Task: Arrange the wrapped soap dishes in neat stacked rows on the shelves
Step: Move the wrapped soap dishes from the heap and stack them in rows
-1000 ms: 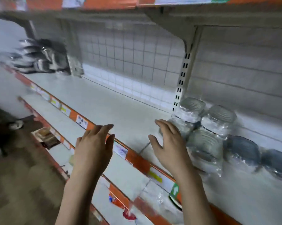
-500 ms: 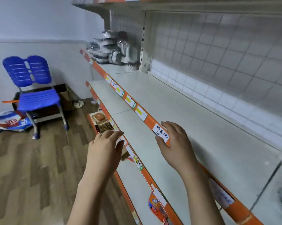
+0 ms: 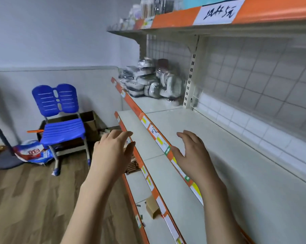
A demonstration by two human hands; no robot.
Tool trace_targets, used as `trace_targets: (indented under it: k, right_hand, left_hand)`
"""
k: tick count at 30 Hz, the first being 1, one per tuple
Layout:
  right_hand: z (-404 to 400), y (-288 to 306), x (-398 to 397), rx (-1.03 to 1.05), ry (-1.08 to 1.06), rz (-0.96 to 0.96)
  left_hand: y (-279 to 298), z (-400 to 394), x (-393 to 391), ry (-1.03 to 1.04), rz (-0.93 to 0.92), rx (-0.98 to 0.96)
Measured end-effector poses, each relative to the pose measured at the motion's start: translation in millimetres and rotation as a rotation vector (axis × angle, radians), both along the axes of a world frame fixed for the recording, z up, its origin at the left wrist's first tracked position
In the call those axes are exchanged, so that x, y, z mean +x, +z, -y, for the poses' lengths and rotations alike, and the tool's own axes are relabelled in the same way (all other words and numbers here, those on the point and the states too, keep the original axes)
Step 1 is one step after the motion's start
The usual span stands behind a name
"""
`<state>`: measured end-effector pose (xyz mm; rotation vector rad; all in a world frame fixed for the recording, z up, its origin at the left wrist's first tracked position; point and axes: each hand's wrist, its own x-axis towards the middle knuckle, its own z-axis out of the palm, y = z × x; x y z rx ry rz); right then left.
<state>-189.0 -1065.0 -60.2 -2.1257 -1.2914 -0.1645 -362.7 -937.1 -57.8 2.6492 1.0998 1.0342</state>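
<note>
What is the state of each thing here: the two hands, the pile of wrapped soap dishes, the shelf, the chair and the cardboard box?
left hand: open, holds nothing.
right hand: open, holds nothing, above the shelf edge.
wrapped soap dishes: piled loosely at the far end of the shelf, not in neat rows.
shelf: bare near the hands.
blue chair: upright, unoccupied.
cardboard box: open, on the floor behind the chair.

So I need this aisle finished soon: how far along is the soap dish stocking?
Done: little shows. The wrapped soap dishes sit in a loose heap at the far end of the shelf, not in rows. In hand: nothing; left hand and right hand are open. Left: the stacking.
</note>
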Motion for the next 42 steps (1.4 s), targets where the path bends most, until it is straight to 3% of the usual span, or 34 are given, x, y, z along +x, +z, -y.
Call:
trace_targets:
  k: [8, 22, 34, 42]
  right_hand:
    - [-125, -18, 12, -0.048, 0.05, -0.027]
    - [-325, -17, 17, 0.055, -0.204, -0.012]
    - [-387, -33, 70, 0.014, -0.408, -0.006]
    - [-419, -32, 140, 0.071, -0.492, -0.043]
  left_hand:
    - [-38, -119, 4, -0.009, -0.026, -0.116]
    - [-37, -364, 36, -0.226, -0.051, -0.171]
    - [-55, -441, 110, -0.394, -0.022, -0.241]
    - [-29, -481, 204, -0.561, -0.013, -0.133]
